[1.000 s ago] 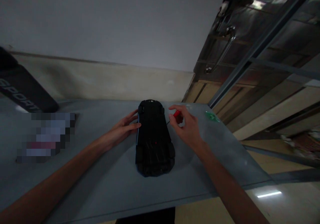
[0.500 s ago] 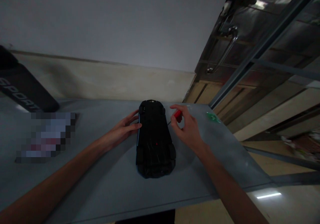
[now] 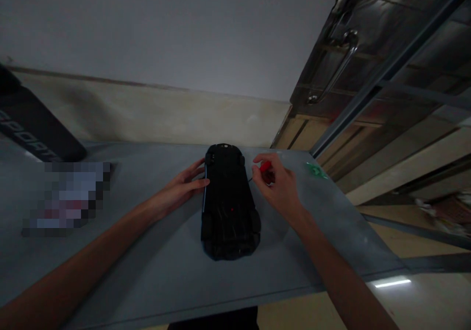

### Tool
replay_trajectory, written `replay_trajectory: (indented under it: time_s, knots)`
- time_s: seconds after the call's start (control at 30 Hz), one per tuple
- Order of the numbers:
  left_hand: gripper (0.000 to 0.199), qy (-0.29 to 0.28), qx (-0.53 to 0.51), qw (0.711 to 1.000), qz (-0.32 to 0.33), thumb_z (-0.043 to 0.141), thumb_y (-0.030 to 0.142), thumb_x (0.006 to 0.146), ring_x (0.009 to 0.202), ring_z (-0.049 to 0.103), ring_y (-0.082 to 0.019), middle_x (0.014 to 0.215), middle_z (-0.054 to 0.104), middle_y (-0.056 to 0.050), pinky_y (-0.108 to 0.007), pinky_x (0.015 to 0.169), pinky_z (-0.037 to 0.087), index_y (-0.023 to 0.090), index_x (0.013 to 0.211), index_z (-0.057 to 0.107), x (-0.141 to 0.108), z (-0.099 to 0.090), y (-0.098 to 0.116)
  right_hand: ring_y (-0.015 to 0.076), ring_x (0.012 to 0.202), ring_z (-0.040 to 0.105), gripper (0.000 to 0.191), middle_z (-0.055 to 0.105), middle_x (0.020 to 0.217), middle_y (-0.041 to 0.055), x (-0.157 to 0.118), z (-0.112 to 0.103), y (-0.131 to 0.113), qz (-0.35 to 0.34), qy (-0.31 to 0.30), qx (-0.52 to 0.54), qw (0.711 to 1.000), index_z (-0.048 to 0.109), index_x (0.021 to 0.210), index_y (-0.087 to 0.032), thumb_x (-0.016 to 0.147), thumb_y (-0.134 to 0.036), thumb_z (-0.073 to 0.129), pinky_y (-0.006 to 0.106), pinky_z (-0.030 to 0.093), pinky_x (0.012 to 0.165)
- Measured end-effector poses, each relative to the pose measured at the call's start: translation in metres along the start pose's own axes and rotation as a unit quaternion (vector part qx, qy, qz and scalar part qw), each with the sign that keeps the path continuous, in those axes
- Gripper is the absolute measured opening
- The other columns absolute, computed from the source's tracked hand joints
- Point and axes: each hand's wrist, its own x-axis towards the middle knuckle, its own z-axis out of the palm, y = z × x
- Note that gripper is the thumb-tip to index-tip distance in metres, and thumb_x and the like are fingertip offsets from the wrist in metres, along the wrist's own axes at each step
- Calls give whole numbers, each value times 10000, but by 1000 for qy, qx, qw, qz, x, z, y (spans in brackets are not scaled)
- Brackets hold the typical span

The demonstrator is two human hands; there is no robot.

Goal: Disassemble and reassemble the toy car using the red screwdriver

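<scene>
A pale wall point(image 3: 165, 31) closes off the far side, and before it my grey table point(image 3: 154, 261) spreads across most of the view. To the right, past the table's end, are a dark metal door point(image 3: 331, 70) with a bar handle and a slanting metal post point(image 3: 353, 109) that cuts across in front of it. At far left a black bottle-like object point(image 3: 40, 124) leans into view, its lettering cut off by the edge. The black toy car point(image 3: 226, 188) lies in the middle of the table between my hands, wheels up, its underside facing me. Left of it, well apart, is a flat item point(image 3: 73, 192) too blurred to make out.

My left hand point(image 3: 180, 188) is open against the car's left side, thumb lifted away from the fingers, its tip on the edge; the fingertips are partly hidden behind the body. My right hand point(image 3: 277, 180) is curled just beside the car's right side, holding a red-handled tool point(image 3: 265, 166) with thumb and index tips slightly apart. My fingers cover part of the handle; its thin shaft points at the car, but I cannot tell whether it touches. Near the table's right edge sits a small green packet point(image 3: 316, 170). Smallest is a red dot point(image 3: 231, 209) on the underside.
</scene>
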Motion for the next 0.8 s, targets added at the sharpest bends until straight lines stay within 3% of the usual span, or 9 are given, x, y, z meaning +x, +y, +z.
replay_trajectory:
  time_s: [0.1, 0.33, 0.5, 0.67, 0.8]
  knots:
    - [1011, -13, 7, 1000, 10, 971, 405, 941, 1831, 393, -438, 1932, 514, -87, -651, 1489, 336, 413, 1847, 522, 0, -1, -1, 153, 521, 565, 86, 605, 708, -80, 1, -2, -1, -4, 2, -10, 1000, 669, 1212, -310, 1126, -307, 670, 296, 486, 556]
    - [1045, -6, 3, 1000, 2, 971, 398, 943, 1824, 408, -441, 1962, 462, -120, -619, 1491, 352, 374, 1870, 489, -1, 0, 0, 165, 632, 604, 295, 654, 810, -55, 3, -4, -2, -64, 18, -24, 998, 700, 1348, -310, 1093, -178, 636, 303, 558, 666]
    - [1060, -2, 2, 1000, -4, 971, 384, 939, 1843, 367, -439, 1972, 451, -104, -615, 1493, 341, 388, 1874, 470, 0, -2, -2, 150, 555, 543, 157, 620, 739, -66, 2, -5, -3, -39, 14, -20, 999, 744, 1244, -306, 1138, -237, 651, 294, 536, 627]
    - [1109, 2, -6, 1000, -10, 984, 381, 923, 1842, 361, -456, 1966, 459, -112, -568, 1471, 384, 341, 1890, 443, 1, -2, -3, 170, 648, 611, 305, 663, 802, -41, 4, -8, -4, -48, 7, -20, 999, 742, 1350, -281, 1086, -181, 627, 301, 559, 676]
    - [1069, 5, -5, 1000, -3, 950, 319, 946, 1822, 400, -463, 1951, 483, -133, -611, 1461, 385, 326, 1889, 446, 1, 1, -1, 129, 541, 519, 113, 592, 708, -80, 4, -7, -5, 7, 19, -2, 1000, 777, 1190, -283, 1114, -270, 694, 270, 473, 595]
